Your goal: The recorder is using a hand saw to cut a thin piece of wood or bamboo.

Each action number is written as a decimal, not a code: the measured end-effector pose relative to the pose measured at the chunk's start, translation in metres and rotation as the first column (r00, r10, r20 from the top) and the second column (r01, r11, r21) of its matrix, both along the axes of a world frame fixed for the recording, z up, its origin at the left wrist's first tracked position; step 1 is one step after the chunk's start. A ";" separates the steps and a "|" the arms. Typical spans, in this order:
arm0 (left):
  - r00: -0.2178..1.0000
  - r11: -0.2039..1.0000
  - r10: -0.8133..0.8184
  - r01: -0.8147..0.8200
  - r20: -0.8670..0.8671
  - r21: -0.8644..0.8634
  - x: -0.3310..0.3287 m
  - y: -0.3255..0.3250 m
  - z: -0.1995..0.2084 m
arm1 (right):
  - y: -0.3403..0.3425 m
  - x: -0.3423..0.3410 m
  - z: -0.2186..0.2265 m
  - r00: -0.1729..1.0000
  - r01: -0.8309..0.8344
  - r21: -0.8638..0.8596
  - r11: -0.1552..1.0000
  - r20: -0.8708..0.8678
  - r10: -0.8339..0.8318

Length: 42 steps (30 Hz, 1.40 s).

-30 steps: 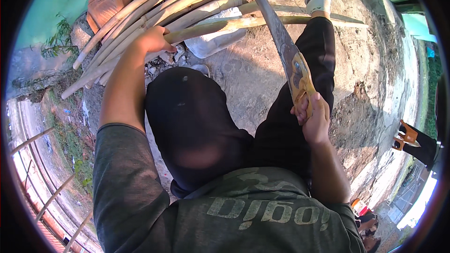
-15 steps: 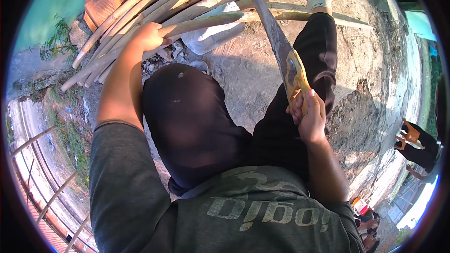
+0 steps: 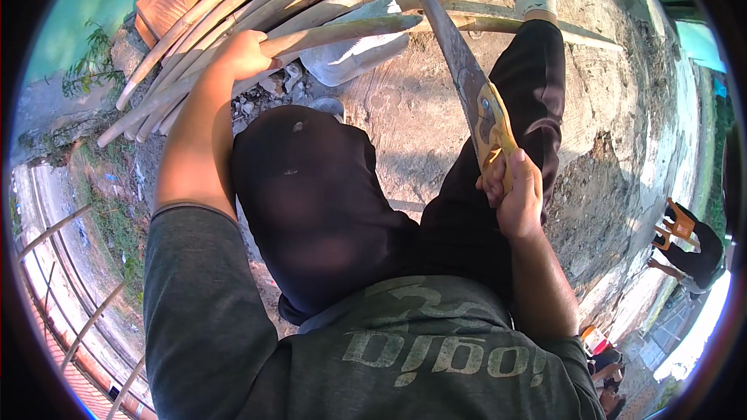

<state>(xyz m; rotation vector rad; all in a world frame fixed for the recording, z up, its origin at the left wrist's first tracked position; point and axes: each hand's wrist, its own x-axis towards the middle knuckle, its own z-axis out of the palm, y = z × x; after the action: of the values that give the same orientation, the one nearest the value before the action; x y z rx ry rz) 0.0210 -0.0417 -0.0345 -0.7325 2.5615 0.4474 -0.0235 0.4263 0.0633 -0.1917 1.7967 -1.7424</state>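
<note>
The left knee [image 3: 299,179], in black cloth, is bent, and the right leg [image 3: 533,85] is stretched forward. The right grip [image 3: 513,198] is clenched around the yellow handle [image 3: 496,120] of the saw [image 3: 459,54], whose blade points forward and a little to the left. The left grip [image 3: 243,56] is closed around a pole [image 3: 334,33], beyond the left knee. It cannot be told whether the blade touches this pole. Just behind are a white tub [image 3: 334,70] and more poles [image 3: 268,8]. Farther lie orange tiles [image 3: 173,0]. Far to the right, a person [image 3: 704,257] is beside a brown chair [image 3: 682,222].
</note>
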 end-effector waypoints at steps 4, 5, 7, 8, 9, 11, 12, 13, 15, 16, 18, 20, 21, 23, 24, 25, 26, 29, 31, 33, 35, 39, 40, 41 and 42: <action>1.000 1.000 0.011 -0.011 -0.006 -0.015 0.001 0.000 -0.001 | -0.002 0.000 0.001 1.000 -0.005 0.010 1.000 0.011 0.005; 1.000 1.000 0.011 -0.011 -0.006 -0.013 -0.001 0.002 0.002 | -0.002 0.000 0.000 1.000 -0.005 0.012 1.000 0.011 0.005; 0.997 0.999 0.029 -0.031 0.065 0.026 -0.004 0.007 0.010 | -0.001 0.000 -0.001 1.000 -0.008 0.011 1.000 -0.014 0.008; 0.997 0.999 0.032 -0.034 0.065 0.026 -0.002 0.006 0.009 | -0.002 0.000 -0.001 1.000 -0.011 0.010 1.000 -0.013 0.011; 1.000 1.000 0.013 -0.013 0.026 -0.006 0.000 0.005 0.007 | -0.003 0.000 0.001 1.000 -0.020 0.037 0.999 -0.008 0.021; 1.000 0.999 -0.006 0.005 -0.011 -0.039 0.003 0.003 0.002 | -0.006 -0.001 0.004 0.999 -0.031 0.064 0.997 -0.003 0.032; 1.000 0.999 -0.018 0.018 -0.001 -0.044 0.002 0.002 0.000 | -0.010 -0.004 0.005 1.000 -0.016 0.085 0.996 0.017 0.014; 0.999 0.998 -0.031 0.031 0.009 -0.048 0.001 0.001 -0.003 | -0.015 -0.007 0.005 0.999 0.000 0.107 0.994 0.036 -0.004; 0.999 0.999 0.017 -0.016 -0.046 0.028 0.001 -0.006 -0.016 | -0.040 -0.028 -0.005 0.999 0.001 0.089 0.996 0.034 -0.004; 0.993 0.993 0.070 -0.060 -0.091 0.105 0.003 -0.008 -0.024 | -0.048 -0.032 -0.009 0.999 0.002 0.069 0.998 0.037 -0.004; 0.990 0.993 0.062 -0.049 -0.125 0.108 0.004 -0.016 -0.034 | -0.058 -0.032 -0.005 0.998 0.018 0.078 0.997 0.061 -0.023; 0.976 0.966 0.140 -0.171 0.165 0.192 -0.009 -0.002 -0.010 | -0.048 -0.022 0.001 0.989 0.057 0.118 0.991 0.131 -0.073; 0.975 0.965 0.151 -0.181 0.163 0.188 -0.004 -0.003 -0.006 | -0.035 -0.008 0.010 0.989 0.043 0.103 0.994 0.136 -0.057; 1.000 0.999 -0.021 0.021 0.003 -0.025 0.000 -0.006 -0.003 | -0.011 0.008 0.017 0.990 0.020 0.084 0.996 0.139 -0.031; 1.000 1.000 -0.020 0.020 0.007 -0.021 0.000 0.000 0.002 | 0.001 0.016 0.018 0.989 0.036 0.071 0.997 0.141 -0.045; 0.999 1.000 -0.008 0.009 0.041 -0.017 -0.003 0.005 0.010 | 0.007 0.020 0.018 0.988 0.051 0.057 0.997 0.144 -0.059; 0.998 1.000 -0.002 0.003 0.071 -0.014 -0.006 0.007 0.015 | 0.007 0.018 0.020 0.988 0.055 0.059 0.997 0.142 -0.063; 0.996 0.996 -0.017 0.009 -0.091 -0.088 0.005 0.000 -0.009 | 0.002 0.009 0.031 0.984 0.056 0.092 0.994 0.162 -0.070; 0.999 0.998 -0.002 0.000 -0.039 -0.060 0.002 -0.001 -0.007 | 0.004 0.005 0.034 0.979 0.096 0.126 0.987 0.169 -0.117; 1.000 1.000 0.005 -0.005 0.012 -0.029 -0.002 0.002 0.001 | 0.010 0.003 0.038 0.977 0.106 0.129 0.986 0.173 -0.127; 0.999 1.000 0.021 -0.021 0.032 0.008 -0.002 0.003 0.006 | 0.013 0.004 0.048 0.978 0.096 0.103 0.990 0.176 -0.113; 1.000 1.000 0.016 -0.016 0.008 0.009 0.003 0.002 0.008 | 0.018 0.009 0.053 0.985 0.065 0.121 0.991 0.152 -0.083; 1.000 1.000 0.012 -0.012 -0.016 -0.002 0.004 0.000 0.004 | 0.016 0.008 0.053 0.985 0.062 0.119 0.991 0.153 -0.080; 0.999 1.000 0.003 -0.004 -0.042 -0.009 0.004 0.000 0.003 | 0.012 0.006 0.054 0.989 0.069 0.167 0.984 0.121 -0.090; 0.999 1.000 0.003 -0.003 -0.044 -0.008 0.004 0.000 0.002 | 0.007 0.005 0.054 0.991 0.076 0.213 0.974 0.090 -0.097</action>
<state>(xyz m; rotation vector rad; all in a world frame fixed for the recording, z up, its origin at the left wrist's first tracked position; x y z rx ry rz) 0.0247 -0.0415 -0.0325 -0.7373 2.6048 0.4591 -0.0187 0.4333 0.1168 0.0618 1.9236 -1.5767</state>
